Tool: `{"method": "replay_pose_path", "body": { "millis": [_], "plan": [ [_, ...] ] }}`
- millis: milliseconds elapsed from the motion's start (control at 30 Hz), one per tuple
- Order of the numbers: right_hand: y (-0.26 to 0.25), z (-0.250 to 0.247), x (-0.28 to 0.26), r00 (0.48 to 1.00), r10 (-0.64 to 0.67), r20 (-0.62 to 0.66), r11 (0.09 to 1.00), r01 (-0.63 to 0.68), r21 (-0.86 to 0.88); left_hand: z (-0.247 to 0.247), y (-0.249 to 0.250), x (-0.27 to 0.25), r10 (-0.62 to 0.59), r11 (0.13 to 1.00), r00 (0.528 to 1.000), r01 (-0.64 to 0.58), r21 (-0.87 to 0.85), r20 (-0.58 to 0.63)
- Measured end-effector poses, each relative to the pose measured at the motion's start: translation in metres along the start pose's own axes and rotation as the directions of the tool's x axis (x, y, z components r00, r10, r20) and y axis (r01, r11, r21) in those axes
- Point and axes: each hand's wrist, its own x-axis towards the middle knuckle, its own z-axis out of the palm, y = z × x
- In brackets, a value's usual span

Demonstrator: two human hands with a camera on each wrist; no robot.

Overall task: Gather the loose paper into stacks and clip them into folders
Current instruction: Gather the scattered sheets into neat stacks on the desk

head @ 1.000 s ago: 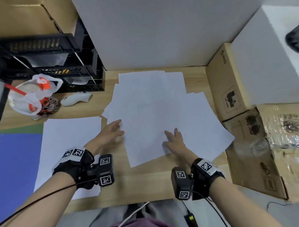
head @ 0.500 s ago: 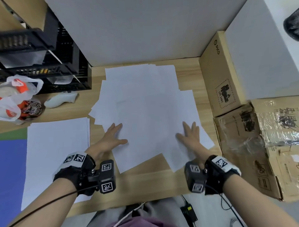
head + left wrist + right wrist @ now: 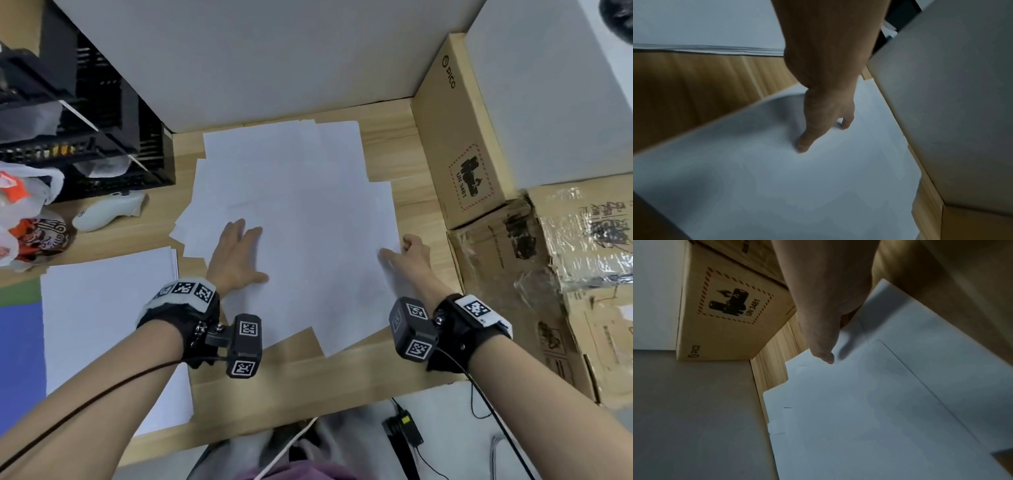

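Observation:
Several loose white sheets (image 3: 294, 212) lie overlapping and fanned in the middle of the wooden desk (image 3: 308, 383). My left hand (image 3: 239, 253) lies flat on their left part, fingers straight and pressing down, as the left wrist view shows for the hand (image 3: 826, 116) and the sheets (image 3: 777, 178). At the sheets' right edge my right hand (image 3: 407, 253) has its thumb on top and its fingers curled at the edge, pinching it. The right wrist view shows the right hand's thumb (image 3: 822, 344) on the paper (image 3: 879, 402). A squared stack (image 3: 109, 325) lies to the left.
Cardboard boxes (image 3: 459, 144) and a white box (image 3: 548, 85) wall off the right side. A white panel (image 3: 257, 51) stands behind the sheets. At the back left are a black crate (image 3: 102, 137), a white controller (image 3: 106, 212) and a plastic bag (image 3: 24, 219). A blue sheet (image 3: 17, 359) lies far left.
My right hand slid right from flat on the sheets to their right edge and curled its fingers there. The left hand moved farther onto the paper. The spread has drawn narrower.

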Motion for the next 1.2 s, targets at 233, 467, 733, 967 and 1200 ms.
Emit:
{"method": "replay_pose_path", "body": {
  "millis": [233,467,733,967,1200],
  "plan": [
    [0.039,0.004,-0.029,0.973,0.061,0.222,0.939,-0.132,0.318,-0.011,0.041,0.041,0.151,0.938,0.989,-0.142,0.317,-0.003],
    [0.056,0.008,-0.053,0.945,0.003,0.328,0.965,-0.089,0.245,-0.013,0.056,0.058,0.201,0.885,0.98,-0.177,0.43,-0.01],
    [0.051,-0.015,-0.047,0.998,-0.028,0.055,0.944,0.009,0.329,0.011,0.057,0.026,0.175,0.91,0.985,-0.164,0.381,0.006],
    [0.039,-0.017,-0.036,0.99,0.048,0.135,0.914,-0.098,0.394,0.02,0.046,-0.008,0.213,0.953,0.924,-0.268,0.141,0.317],
    [0.035,-0.012,-0.033,0.961,0.087,0.262,0.952,-0.158,0.262,-0.027,0.023,0.011,0.265,0.952,0.964,-0.261,0.162,0.0]
  ]
}}
